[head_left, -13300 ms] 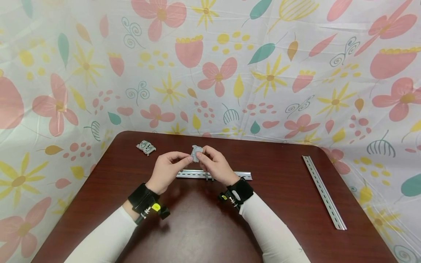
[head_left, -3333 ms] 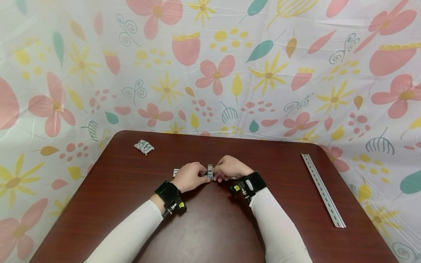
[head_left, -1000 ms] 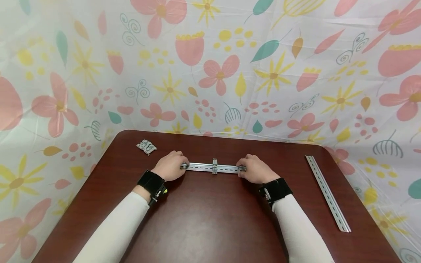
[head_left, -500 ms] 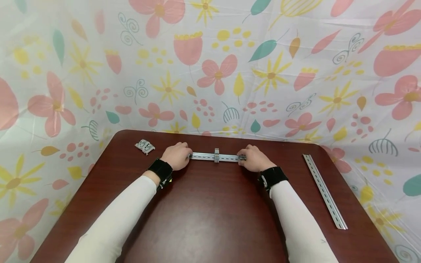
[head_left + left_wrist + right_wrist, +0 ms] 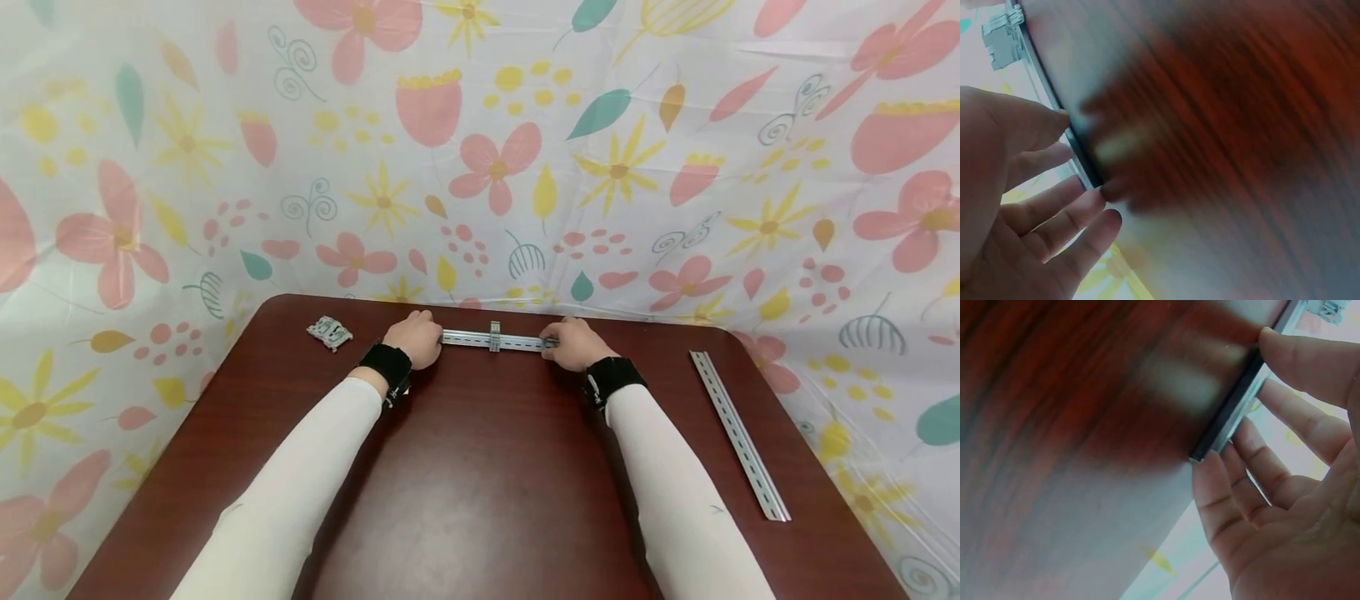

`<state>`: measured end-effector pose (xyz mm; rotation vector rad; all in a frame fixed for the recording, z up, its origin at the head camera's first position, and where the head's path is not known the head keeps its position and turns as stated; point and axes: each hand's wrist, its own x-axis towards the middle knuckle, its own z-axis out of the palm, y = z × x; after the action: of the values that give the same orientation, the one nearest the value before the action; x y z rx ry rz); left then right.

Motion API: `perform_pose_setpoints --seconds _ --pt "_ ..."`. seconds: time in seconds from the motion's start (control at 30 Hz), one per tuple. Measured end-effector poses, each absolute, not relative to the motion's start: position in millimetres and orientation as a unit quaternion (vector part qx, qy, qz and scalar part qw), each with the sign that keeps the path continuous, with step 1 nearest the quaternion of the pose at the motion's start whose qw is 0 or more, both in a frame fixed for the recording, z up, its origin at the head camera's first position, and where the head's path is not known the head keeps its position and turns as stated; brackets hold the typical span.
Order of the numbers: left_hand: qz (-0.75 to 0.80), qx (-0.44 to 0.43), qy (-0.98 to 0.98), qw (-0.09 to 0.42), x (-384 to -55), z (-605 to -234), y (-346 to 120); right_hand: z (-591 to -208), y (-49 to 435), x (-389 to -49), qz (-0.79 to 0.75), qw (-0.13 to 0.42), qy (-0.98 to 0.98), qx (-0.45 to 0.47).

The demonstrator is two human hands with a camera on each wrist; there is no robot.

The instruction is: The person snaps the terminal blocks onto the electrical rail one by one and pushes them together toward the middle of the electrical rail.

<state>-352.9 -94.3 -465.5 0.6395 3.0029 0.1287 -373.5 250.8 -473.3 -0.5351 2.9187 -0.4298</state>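
Observation:
A slotted metal DIN rail [image 5: 517, 342] lies crosswise near the table's far edge. Grey terminal blocks [image 5: 495, 337] sit clipped together on its middle, also visible as a grey block [image 5: 1004, 44] at the top of the left wrist view. My left hand [image 5: 416, 339] grips the rail's left end, thumb on the near edge and fingers round the far side. At the right end, my right hand [image 5: 576, 343] holds the rail between thumb and fingers; the right wrist view shows the rail's end [image 5: 1200, 453] beside the fingertips.
A small group of grey terminal blocks [image 5: 330, 332] lies at the back left of the brown table [image 5: 480, 483]. A second slotted rail [image 5: 738, 433] lies lengthwise along the right side. A flower-patterned curtain [image 5: 495, 217] hangs right behind the table.
The piece earlier held up in both hands is gone from them; blocks now stand on the rail. Over the last second both hands have moved the rail away toward the far edge.

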Motion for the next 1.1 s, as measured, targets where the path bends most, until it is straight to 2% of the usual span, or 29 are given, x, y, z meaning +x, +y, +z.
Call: perform_pose_setpoints --seconds 0.27,0.57,0.97,1.1 --pt "0.024 0.191 0.979 0.068 -362 -472 -87 -481 251 -392 -0.163 0.053 0.971 -0.17" --pt "0.018 0.154 0.985 0.081 -375 -478 -79 -477 247 -406 -0.152 0.066 0.975 -0.146" --pt "0.049 0.155 0.982 0.091 -375 -482 -83 -476 241 -395 -0.161 0.048 0.978 -0.122" --pt "0.054 0.163 0.982 0.079 -372 -483 -84 -477 245 -390 -0.159 0.034 0.98 -0.118"
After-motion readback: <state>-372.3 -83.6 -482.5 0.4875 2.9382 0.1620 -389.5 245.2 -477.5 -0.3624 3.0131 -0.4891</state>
